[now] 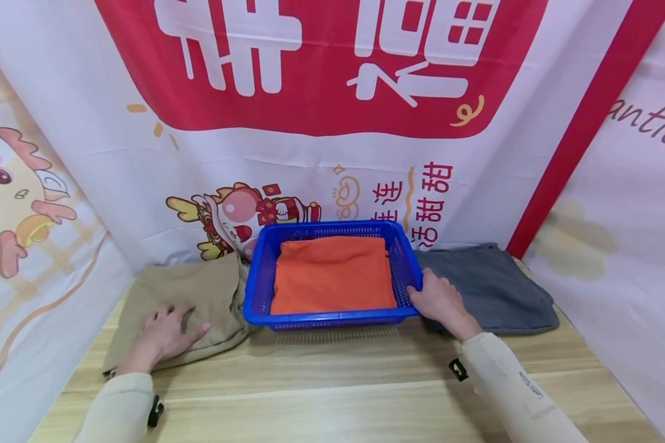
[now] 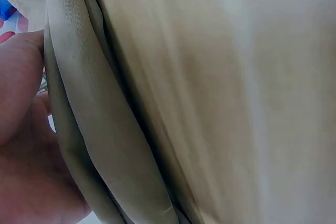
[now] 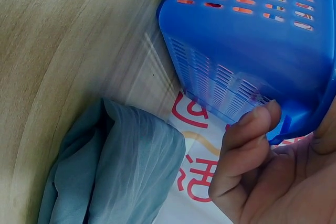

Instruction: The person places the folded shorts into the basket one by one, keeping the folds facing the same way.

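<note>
A blue plastic basket [image 1: 332,318] with slotted walls holds a folded orange cloth [image 1: 332,274]. My right hand [image 1: 438,299] grips the basket's right rim near its front corner. In the right wrist view, the fingers [image 3: 247,135] curl under that rim, and the basket seems raised off the table. Over on the left, my left hand [image 1: 169,332] rests on a folded beige cloth [image 1: 205,280], fingers relaxed and spread. The left wrist view shows the cloth's layered edge [image 2: 100,103] beside the palm. Behind my right hand lies a folded dark grey cloth [image 1: 493,289].
The wooden table [image 1: 332,394] extends in front of the basket. A white hanging sheet [image 1: 310,160] with red print stands close behind, and printed side sheets [image 1: 615,203] border the table's left and right.
</note>
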`<state>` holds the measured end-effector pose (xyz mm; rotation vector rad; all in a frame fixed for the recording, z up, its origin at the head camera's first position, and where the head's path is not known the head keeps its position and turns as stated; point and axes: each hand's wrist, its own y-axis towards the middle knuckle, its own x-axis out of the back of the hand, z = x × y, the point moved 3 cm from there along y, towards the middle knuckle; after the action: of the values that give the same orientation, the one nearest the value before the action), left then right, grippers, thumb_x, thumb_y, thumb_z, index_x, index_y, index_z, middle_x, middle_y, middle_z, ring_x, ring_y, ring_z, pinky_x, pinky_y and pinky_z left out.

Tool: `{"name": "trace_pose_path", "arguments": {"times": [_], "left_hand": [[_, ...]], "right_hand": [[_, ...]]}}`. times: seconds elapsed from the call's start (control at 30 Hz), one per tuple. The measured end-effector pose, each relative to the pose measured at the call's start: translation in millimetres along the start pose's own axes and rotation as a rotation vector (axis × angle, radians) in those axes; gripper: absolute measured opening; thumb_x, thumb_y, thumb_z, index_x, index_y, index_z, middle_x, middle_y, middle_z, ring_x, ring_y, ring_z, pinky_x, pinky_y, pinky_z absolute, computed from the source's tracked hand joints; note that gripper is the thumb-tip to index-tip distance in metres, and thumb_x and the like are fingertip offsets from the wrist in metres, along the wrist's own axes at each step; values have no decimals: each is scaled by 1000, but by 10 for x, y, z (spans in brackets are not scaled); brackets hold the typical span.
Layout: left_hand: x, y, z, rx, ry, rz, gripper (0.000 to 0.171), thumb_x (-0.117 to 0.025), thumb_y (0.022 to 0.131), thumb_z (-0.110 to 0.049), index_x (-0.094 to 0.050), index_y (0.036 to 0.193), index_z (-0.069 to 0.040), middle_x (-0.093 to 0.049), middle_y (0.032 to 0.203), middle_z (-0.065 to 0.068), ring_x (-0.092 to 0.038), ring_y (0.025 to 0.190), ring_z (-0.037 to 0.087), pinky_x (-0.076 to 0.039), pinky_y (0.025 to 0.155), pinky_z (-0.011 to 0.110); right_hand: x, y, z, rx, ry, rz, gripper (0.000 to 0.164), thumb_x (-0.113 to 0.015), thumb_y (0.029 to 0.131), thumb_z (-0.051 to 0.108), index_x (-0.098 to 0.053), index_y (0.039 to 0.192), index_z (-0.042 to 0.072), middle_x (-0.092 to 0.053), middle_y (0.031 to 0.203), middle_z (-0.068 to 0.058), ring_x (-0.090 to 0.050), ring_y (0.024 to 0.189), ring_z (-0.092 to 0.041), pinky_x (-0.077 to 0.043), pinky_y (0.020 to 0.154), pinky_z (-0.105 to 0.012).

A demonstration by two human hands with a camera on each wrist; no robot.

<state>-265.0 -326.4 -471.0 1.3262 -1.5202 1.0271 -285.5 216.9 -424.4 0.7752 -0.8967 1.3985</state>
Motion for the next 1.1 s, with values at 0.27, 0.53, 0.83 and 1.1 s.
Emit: {"name": "trace_pose_path", "arguments": {"times": [0.27,0.53,0.83,1.1], "left_hand": [[-44,-170,-50,-53,31,-46,81,-66,92,-58,-50,142,4,-38,138,46,-35,122,70,-28,95,82],[-3,-307,-92,-108,37,-27,75,-74,87,-53,-57,136,2,-45,131,43,-41,115,69,-34,91,79],[47,-244,-399,-145,-2,35,76,-64,95,-54,-52,140,7,-49,133,40,-43,121,65,-37,96,74],[-3,-121,-742,-191,-33,4,74,-62,98,-52,-49,146,3,-46,139,38,-44,125,61,-37,99,72]], "right_hand": [[-11,-1,-4,-7,0,3,53,-60,100,31,-49,131,-10,-66,108,-25,-66,91,-37,-54,80,-58],[-7,1,2,-9,0,6,53,-59,100,31,-48,132,-10,-65,109,-26,-66,93,-38,-53,80,-58],[-14,5,-11,-10,-13,7,54,-59,100,31,-47,133,-10,-65,111,-28,-66,95,-40,-53,80,-59],[-27,14,-17,-9,-3,5,53,-59,100,31,-48,132,-10,-65,109,-27,-66,95,-40,-53,80,-59]]}}
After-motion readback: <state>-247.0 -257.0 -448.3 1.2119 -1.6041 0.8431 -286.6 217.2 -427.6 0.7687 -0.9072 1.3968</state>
